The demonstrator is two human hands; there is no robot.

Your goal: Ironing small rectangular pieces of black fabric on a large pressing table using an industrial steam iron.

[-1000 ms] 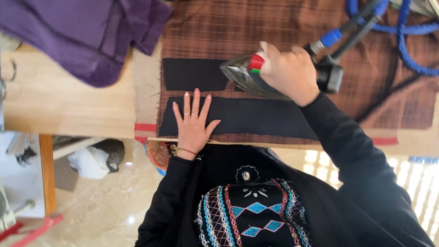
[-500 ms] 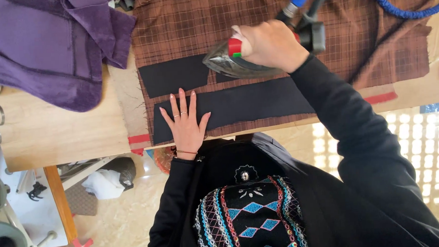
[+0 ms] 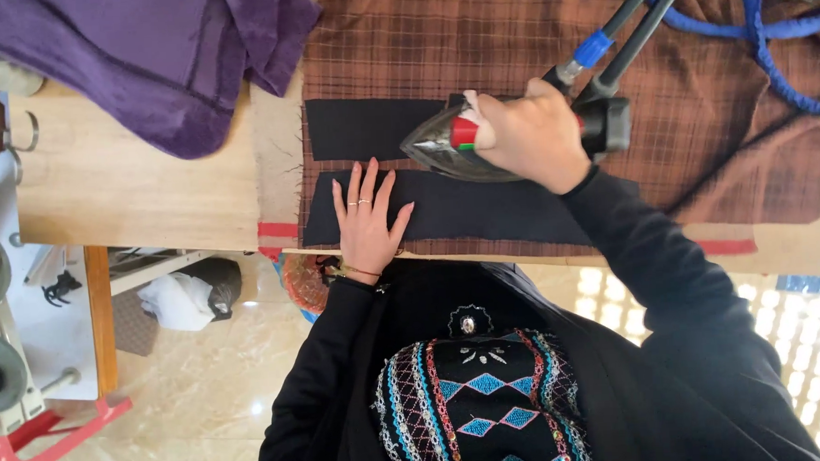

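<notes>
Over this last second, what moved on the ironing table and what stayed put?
The right hand has slid the steam iron leftward, from over the near black strip to the gap beside the far black strip, its grip unchanged. The left hand stays flat on the near strip's left end. Both strips, the brown plaid cloth and the purple fabric lie as before.

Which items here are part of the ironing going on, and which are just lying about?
In use: iron held by right hand; near black strip under left hand; far black strip; brown plaid cloth.

Lying about: purple fabric; blue hose.
</notes>
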